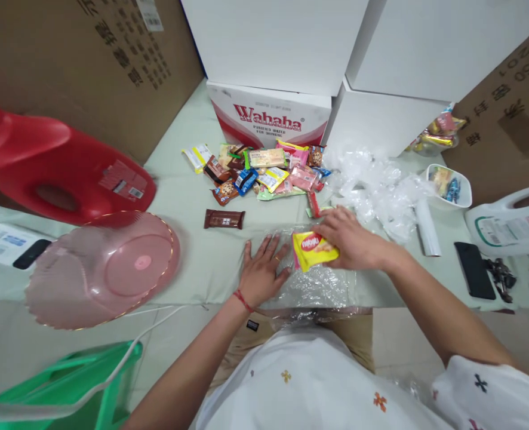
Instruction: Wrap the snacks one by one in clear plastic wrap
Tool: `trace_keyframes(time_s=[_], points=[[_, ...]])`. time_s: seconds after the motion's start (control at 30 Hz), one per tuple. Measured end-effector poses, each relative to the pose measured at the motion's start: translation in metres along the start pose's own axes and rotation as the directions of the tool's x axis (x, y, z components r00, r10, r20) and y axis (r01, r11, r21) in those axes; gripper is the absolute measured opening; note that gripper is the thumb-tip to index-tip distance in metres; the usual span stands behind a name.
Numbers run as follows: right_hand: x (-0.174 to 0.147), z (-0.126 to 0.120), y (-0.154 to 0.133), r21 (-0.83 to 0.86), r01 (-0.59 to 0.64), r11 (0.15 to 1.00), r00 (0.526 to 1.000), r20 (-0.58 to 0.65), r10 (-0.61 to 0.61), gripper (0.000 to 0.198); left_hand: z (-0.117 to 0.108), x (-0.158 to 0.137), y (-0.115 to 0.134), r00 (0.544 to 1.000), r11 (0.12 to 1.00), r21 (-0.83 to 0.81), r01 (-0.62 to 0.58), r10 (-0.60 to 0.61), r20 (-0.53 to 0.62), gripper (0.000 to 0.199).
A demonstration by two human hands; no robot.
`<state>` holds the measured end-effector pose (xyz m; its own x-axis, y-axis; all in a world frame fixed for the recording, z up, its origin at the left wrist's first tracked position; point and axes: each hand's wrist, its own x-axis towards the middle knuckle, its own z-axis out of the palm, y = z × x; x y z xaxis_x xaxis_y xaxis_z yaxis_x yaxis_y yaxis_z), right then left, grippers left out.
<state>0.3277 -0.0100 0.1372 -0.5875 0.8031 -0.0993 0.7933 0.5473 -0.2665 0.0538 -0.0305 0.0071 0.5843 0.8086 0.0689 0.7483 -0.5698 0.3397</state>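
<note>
My right hand point(351, 239) grips a yellow and pink nabati snack packet point(313, 249) above a clear plastic bag point(318, 286) at the table's front edge. Flat on the left part of that bag lies my left hand point(263, 272), fingers spread and holding nothing. A brown wrapped snack bar point(224, 219) lies by itself beyond my left hand. Behind it is a loose pile of wrapped snacks point(268, 179) in several colours. Crumpled clear plastic bags point(372, 185) are heaped to the right of the pile.
A Wahaha carton point(268, 116) and white boxes stand behind the snacks. On the left are a red jug point(58, 161), a pink clear bowl point(80, 269) and a green stool point(67, 382). To the right are a white bowl point(464, 194), a plastic roll point(427, 230), a black phone point(474, 270) and a white jug point(510, 224).
</note>
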Motion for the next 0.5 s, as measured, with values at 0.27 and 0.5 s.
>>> trace_keyframes(time_s=[0.27,0.5], points=[[-0.024,0.084,-0.023,0.074,-0.205,0.976,0.978,0.043,0.202,0.085,-0.002,0.002,0.001,0.999,0.999,0.033,0.02,-0.021,0.031,0.063],[-0.02,0.097,-0.028,0.141,-0.2,0.969,0.978,-0.029,0.206,0.083,-0.001,0.002,-0.003,0.999,0.999,0.028,0.016,-0.017,0.048,0.062]])
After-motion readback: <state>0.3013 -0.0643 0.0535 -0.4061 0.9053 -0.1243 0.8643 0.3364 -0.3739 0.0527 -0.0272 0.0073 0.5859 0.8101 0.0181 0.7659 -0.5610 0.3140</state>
